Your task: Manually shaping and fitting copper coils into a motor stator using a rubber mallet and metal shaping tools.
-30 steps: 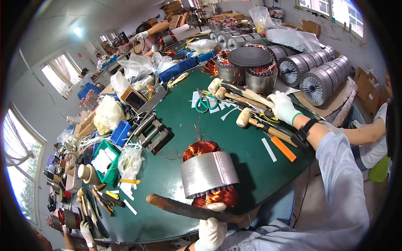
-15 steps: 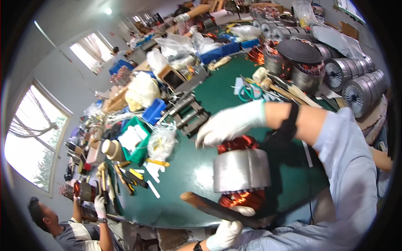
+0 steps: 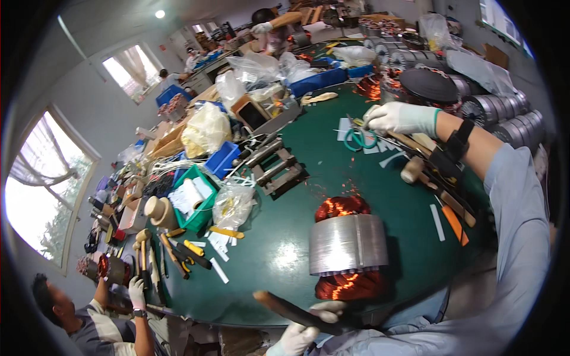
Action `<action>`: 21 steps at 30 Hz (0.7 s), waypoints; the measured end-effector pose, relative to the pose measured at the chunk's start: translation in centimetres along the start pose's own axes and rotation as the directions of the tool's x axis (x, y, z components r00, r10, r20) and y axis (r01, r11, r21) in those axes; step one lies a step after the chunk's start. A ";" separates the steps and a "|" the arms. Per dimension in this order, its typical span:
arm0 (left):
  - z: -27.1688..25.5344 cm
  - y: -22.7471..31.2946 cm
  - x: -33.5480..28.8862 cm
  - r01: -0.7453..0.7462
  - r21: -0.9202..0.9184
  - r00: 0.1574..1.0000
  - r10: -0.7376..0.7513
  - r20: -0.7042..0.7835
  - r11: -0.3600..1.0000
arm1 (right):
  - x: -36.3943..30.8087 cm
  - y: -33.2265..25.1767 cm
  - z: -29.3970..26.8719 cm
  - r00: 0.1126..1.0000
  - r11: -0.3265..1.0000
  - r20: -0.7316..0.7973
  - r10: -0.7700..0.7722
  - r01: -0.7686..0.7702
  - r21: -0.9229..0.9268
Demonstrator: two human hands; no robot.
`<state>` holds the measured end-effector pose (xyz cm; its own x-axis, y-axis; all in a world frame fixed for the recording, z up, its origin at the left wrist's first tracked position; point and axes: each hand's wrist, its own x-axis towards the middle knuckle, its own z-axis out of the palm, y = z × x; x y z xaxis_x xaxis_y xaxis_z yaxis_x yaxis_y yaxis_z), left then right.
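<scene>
Right hand (image 3: 405,118) now beside scissors (image 3: 360,139)

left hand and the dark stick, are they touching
Touching: the head view shows the left hand closed around the dark stick, gripping it from both sides.

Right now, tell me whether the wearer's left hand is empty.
No, the gloved left hand is closed around a dark bar with a brown end.

stator (image 3: 348,244): silver, copper-wound, on green table (image 3: 267,243) | dark stick (image 3: 280,306): slanting, in left hand (image 3: 301,336)
</scene>
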<state>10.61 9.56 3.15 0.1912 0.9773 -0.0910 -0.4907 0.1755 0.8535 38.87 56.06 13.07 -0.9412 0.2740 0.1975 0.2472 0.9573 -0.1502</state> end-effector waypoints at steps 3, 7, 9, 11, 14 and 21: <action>-2.3 -1.0 -0.6 -0.055 -0.010 0.991 0.053 -0.121 0.998 | -5.5 0.6 -0.4 0.842 0.856 0.164 0.514 -0.491 -0.163; -2.7 -1.1 0.2 -0.163 0.024 0.975 0.164 -0.147 0.986 | -10.1 -1.2 1.8 0.630 0.603 0.034 0.776 -0.725 -0.334; -2.6 -1.2 0.5 -0.163 0.086 0.965 0.178 -0.194 0.983 | -10.9 -0.2 3.4 0.703 0.668 -0.040 0.710 -0.690 -0.281; -2.4 -1.7 0.6 -0.163 0.069 0.958 0.174 -0.227 0.984 | -11.0 0.6 4.6 0.685 0.637 -0.113 0.720 -0.717 -0.284; -2.6 -2.2 0.2 -0.203 0.063 0.938 0.213 -0.275 0.977 | -9.2 2.0 6.5 0.618 0.570 -0.147 0.772 -0.776 -0.270; -3.2 -2.6 0.2 -0.161 0.058 0.935 0.171 -0.311 0.985 | -7.4 2.3 4.4 0.553 0.489 -0.106 0.826 -0.799 -0.350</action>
<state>9.18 9.68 -0.69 -0.1698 0.9806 -0.0985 -0.4652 0.0084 0.8851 45.37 55.86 6.97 -0.2916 0.9525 0.0880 0.9533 0.2819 0.1082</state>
